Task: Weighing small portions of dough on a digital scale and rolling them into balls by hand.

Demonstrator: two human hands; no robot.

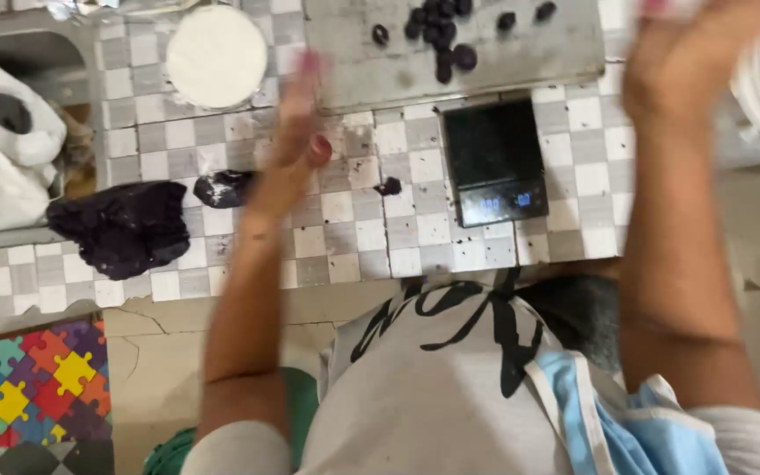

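Both hands, left (296, 123) and right (688, 62), flat open, empty, above checkered tile counter (354, 229)

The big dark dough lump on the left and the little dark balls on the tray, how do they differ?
The big lump is one rough, shapeless mass; the balls are many small rounded pieces. The lump sits on the tiled counter near the left hand; the balls lie on the grey tray. Both look equally dark purple-black.

A white round lid (216, 55) sits on the checkered tile counter (354, 233), beside a grey tray (521, 48). A black kitchen scale (494, 161) stands just below the tray. White cloths (10, 167) fill the sink (37, 53) at the left. A colourful puzzle mat (28, 387) covers the floor.
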